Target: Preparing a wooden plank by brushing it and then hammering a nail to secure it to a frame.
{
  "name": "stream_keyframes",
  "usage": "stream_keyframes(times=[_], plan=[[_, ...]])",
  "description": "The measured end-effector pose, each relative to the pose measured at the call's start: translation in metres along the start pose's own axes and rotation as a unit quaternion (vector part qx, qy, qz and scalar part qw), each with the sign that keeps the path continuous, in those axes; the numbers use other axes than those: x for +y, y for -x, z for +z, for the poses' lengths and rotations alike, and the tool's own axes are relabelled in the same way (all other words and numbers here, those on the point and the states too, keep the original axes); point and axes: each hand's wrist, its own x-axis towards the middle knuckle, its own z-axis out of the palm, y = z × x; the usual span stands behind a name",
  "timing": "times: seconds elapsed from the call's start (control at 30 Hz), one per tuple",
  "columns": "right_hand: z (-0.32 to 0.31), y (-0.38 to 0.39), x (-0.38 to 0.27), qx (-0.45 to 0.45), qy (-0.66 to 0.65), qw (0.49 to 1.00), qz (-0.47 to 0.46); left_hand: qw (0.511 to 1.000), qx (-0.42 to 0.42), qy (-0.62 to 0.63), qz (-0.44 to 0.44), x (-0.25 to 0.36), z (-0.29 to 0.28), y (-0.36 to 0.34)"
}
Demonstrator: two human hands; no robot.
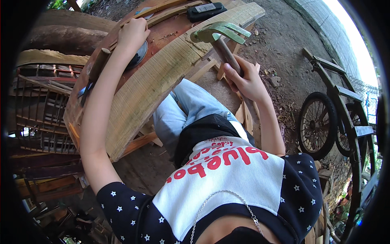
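My right hand (245, 79) is wrapped round the wooden handle of a claw hammer (221, 33). The hammer's head, with worn green paint, is raised close to a long, thick, pale plank (162, 79) that crosses in front of me. On the far side of that plank, my left hand (132, 35) is closed in a fist beside thin wooden strips (172, 13) on a reddish-brown work surface (165, 37). What that fist holds, if anything, is hidden. A dark round object (140, 55) is partly covered by my left forearm.
A black case (206, 12) with a label lies at the far edge. A dark wooden handle (98, 65) lies left of my forearm. Slatted wooden frames (42, 103) and logs (61, 38) crowd the left. A wheeled cart (319, 124) stands on the dirt at right.
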Motion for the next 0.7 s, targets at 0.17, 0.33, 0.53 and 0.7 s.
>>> stream_keyframes(times=[0.17,0.33,0.53,0.7], plan=[[0.014,0.000,0.001,-0.019,0.012,1.000,0.014,0.998,0.024,0.051,0.032,-0.005,-0.002,0.006],[0.018,0.002,0.005,-0.018,0.019,0.999,0.033,0.967,-0.003,0.253,-0.007,-0.003,-0.050,0.048],[0.026,0.000,0.000,-0.005,0.020,0.999,0.036,0.961,-0.020,0.275,0.017,0.012,-0.092,0.117],[0.025,0.004,-0.010,-0.007,0.038,0.996,0.079,0.928,-0.077,0.363,0.025,0.014,-0.090,0.134]])
